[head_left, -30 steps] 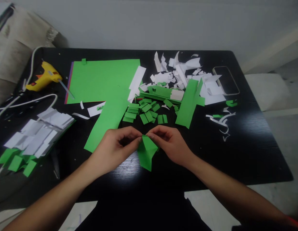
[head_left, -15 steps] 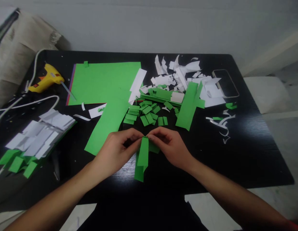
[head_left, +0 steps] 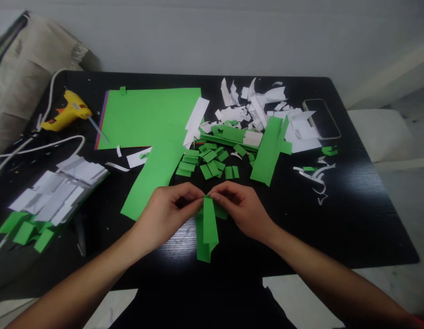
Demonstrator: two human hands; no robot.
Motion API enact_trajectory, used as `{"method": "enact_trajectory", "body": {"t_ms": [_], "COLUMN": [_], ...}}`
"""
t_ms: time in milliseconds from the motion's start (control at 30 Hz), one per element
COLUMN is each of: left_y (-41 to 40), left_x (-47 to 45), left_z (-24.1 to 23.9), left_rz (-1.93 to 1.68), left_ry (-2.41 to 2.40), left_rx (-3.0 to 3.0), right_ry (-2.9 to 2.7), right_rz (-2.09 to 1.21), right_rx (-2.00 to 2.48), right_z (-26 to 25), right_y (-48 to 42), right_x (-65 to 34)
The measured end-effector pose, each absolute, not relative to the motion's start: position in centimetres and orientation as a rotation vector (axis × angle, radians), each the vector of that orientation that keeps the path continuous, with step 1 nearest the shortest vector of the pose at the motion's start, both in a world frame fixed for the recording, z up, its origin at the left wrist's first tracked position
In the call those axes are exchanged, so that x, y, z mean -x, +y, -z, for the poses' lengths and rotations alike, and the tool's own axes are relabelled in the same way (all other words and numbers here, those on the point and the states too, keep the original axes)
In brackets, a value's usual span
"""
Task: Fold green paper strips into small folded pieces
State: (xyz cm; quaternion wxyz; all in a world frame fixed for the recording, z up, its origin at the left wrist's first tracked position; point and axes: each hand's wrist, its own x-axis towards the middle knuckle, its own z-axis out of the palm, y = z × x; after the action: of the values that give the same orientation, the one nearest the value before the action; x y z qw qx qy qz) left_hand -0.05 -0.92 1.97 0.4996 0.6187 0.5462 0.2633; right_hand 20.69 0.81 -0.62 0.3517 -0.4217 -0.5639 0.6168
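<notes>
A folded strip of green paper (head_left: 209,224) hangs between my hands near the table's front, its loose end pointing toward me. My left hand (head_left: 172,205) pinches the strip's far end from the left. From the right, my right hand (head_left: 241,208) pinches the same end, its thumb and forefinger close to the other hand's. The exact fold under the fingertips is hidden. Just beyond my hands lie several small folded green paper pieces (head_left: 210,157). A long green paper sheet (head_left: 157,173) lies behind my left hand, and a creased green strip (head_left: 268,151) lies beyond my right.
On the black table (head_left: 335,228), a yellow glue gun (head_left: 70,112) with its cord is at left, near a stack of folded white and green papers (head_left: 57,192). A large green sheet (head_left: 146,116), white paper scraps (head_left: 256,103) and a phone (head_left: 321,119) lie farther back.
The loose end of the green paper strip has swung slightly to the right and its folds have spread a little. Both hands keep their pinch in nearly the same place.
</notes>
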Motion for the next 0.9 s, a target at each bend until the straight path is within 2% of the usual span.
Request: {"method": "enact_trajectory", "body": {"t_ms": [200,500,767,900], "left_y": [-0.7,-0.4,-0.4,-0.3], "left_x": [0.3,0.3,0.6,0.6], "left_z": [-2.0,-2.4,-3.2,-3.4], "left_rz": [-0.611,-0.438,-0.411,-0.456], "left_ry": [1.3,1.254,1.212,1.186], "left_rx": [-1.438,-1.469,-1.512,-1.461], "right_ry": [-1.485,-1.912,-1.851,-1.766], "right_rz": [-1.616,-1.369,-1.318,-1.394], "right_rx": [1.106,0.669,0.715,0.726], "right_z": [0.4,0.1,-0.2,-0.1], "right_y": [0.6,0.9,1.0,0.8], "right_x": [-20.7,-21.7,-21.6,-21.5]}}
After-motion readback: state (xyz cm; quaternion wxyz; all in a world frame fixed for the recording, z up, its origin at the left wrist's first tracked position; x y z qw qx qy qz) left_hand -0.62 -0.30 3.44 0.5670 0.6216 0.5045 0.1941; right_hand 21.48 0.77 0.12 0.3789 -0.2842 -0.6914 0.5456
